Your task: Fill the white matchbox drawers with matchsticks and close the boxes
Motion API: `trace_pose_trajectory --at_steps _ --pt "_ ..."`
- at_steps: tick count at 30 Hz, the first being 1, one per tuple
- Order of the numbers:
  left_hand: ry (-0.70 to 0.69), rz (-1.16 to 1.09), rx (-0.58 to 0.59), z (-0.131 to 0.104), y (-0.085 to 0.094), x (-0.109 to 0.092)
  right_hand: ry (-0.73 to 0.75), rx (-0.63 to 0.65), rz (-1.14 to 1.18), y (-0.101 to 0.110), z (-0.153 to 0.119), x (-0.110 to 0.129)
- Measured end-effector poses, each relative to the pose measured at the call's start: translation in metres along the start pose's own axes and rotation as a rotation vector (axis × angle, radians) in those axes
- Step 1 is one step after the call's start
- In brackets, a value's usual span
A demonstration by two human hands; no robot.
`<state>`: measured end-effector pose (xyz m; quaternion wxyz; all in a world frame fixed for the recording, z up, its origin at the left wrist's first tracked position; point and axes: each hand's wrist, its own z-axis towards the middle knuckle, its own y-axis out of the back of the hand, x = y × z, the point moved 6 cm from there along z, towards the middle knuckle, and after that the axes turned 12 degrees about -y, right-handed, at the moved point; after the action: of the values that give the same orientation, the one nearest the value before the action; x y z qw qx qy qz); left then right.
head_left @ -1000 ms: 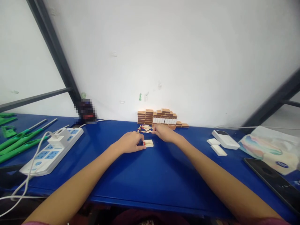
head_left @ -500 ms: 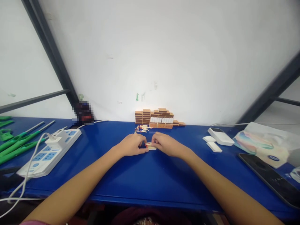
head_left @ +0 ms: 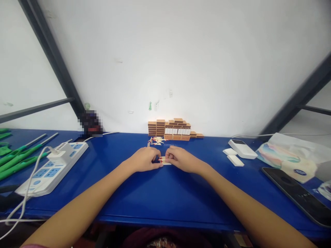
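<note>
A small white matchbox tray (head_left: 167,164) with red-headed matches (head_left: 162,159) in it rests on the blue tabletop between my hands. My left hand (head_left: 148,159) has its fingers closed on the tray's left end. From the right, my right hand (head_left: 183,159) leans over the tray with thumb and fingers pinched together. Whatever its fingertips hold is too small and covered to make out. A loose heap of matches (head_left: 156,140) lies just beyond my left hand. Behind the heap, stacked brown matchboxes (head_left: 156,128) and a row of white-sided ones (head_left: 178,131) stand against the wall.
To the left are a white power strip (head_left: 55,168) with a plugged-in charger and several green-handled tools (head_left: 20,156). On the right lie a white power bank (head_left: 242,148), an open white case (head_left: 234,160), a tissue pack (head_left: 287,155) and a black phone (head_left: 297,196).
The view has shifted slightly. My right fingertips have moved a little over the tray, and the matches inside show a bit differently. My left hand keeps its place at the tray.
</note>
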<state>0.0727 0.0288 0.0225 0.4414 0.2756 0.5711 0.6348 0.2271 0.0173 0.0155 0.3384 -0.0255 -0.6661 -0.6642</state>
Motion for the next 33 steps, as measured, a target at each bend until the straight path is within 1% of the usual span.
trace_pose_trajectory --at_steps 6,10,13,17,21,25,33 --pt "0.01 0.004 0.015 0.0 0.001 -0.002 0.002 0.006 0.052 0.0 0.001 -0.002" --pt "0.004 -0.003 0.024 0.0 0.003 -0.003 -0.003 -0.017 0.037 0.005 0.003 -0.005" --pt "0.016 -0.007 0.02 0.0 0.003 -0.002 -0.011 -0.044 0.007 0.009 0.003 -0.006" --pt "0.018 -0.017 0.014 0.0 0.002 -0.001 -0.05 -0.06 -0.07 0.008 0.003 -0.006" --pt "0.013 -0.004 0.016 0.0 0.003 -0.002 -0.034 -0.052 -0.08 0.004 0.001 -0.002" --pt "0.012 0.012 0.025 0.0 0.003 -0.003 -0.039 -0.028 -0.102 0.003 0.0 -0.003" --pt "0.017 0.004 0.028 0.0 0.002 -0.001 -0.037 -0.002 -0.122 0.01 -0.001 -0.003"
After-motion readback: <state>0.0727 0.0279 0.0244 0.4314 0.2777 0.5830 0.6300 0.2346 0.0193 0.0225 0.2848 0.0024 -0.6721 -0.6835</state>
